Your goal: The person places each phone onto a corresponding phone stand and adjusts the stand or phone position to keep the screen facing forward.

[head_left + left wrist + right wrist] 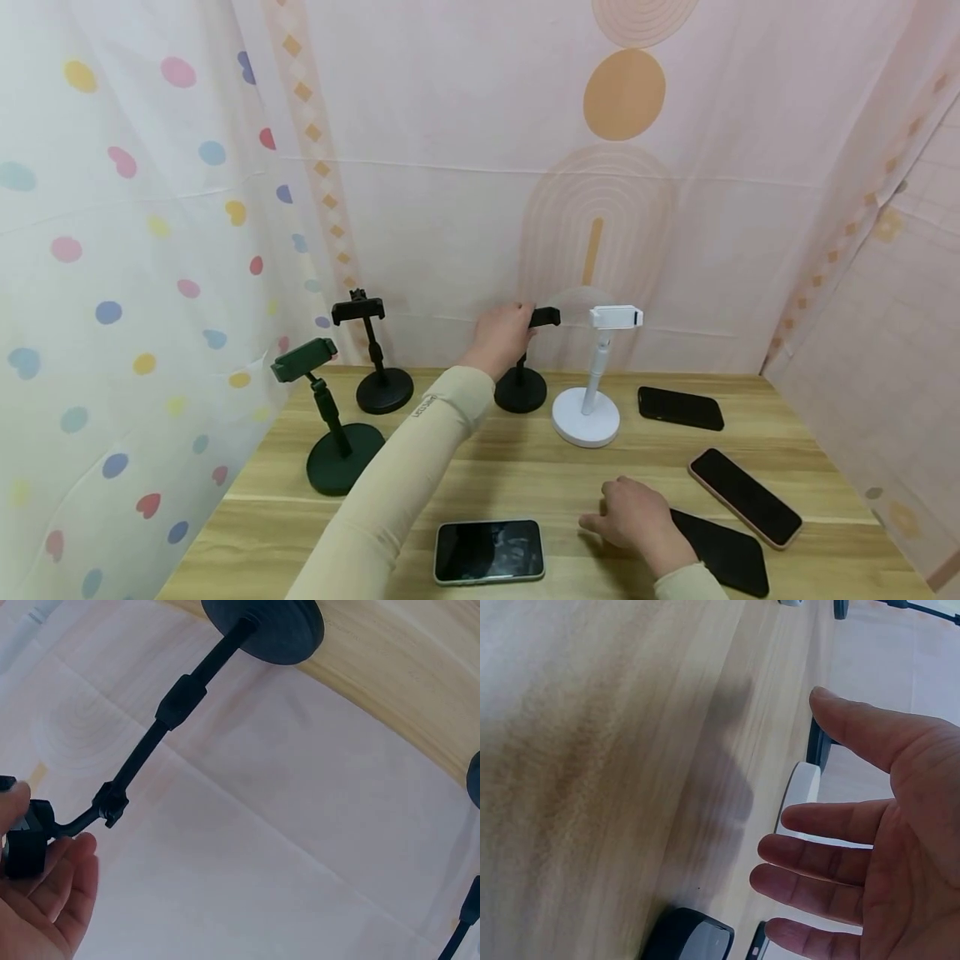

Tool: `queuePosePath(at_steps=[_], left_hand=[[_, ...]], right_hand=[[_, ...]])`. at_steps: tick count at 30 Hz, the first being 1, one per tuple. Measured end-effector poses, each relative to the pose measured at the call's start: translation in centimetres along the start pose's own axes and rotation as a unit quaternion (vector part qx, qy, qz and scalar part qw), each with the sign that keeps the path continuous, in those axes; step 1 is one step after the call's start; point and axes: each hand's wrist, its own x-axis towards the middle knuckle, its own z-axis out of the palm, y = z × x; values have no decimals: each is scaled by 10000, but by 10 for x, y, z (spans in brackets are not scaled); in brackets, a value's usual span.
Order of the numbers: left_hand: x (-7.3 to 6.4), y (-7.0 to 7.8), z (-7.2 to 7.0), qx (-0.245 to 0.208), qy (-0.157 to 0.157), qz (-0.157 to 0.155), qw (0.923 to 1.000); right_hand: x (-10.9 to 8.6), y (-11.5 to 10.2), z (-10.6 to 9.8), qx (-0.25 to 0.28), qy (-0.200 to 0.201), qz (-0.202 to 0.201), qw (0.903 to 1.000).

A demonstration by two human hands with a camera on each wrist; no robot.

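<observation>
At the back of the table, my left hand grips the clamp head of a black phone stand. In the left wrist view the thumb and fingers lie either side of that clamp, and the stand's jointed pole runs to a round base. My right hand hovers over the front right of the table, holding nothing. Its fingers are spread and nearly straight in the right wrist view. Beside it lies a black phone, partly covered by the hand. A light-rimmed phone lies face up to its left.
A white phone stand is just right of the gripped one. Farther left stand another black phone stand and a dark green phone stand. A pink-rimmed phone and another black phone lie at the right. Curtains hang behind.
</observation>
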Motion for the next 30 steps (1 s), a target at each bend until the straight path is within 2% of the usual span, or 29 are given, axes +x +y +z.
queuePosePath(at_steps=[5,10,18,30], left_hand=[[-1,-2,-1,65,123,140,9998],[-7,-9,-3,342,179,359,9986],[-25,-17,-8,557,408,777,9946],[-50,-15,-15,833,594,1025,9895]], right_hand=[[-2,-1,0,29,-32,7,10000],[-2,-2,-1,39,-71,24,10000],[-3,-5,0,70,-19,-38,10000],[-5,-6,1,98,19,-115,9999]])
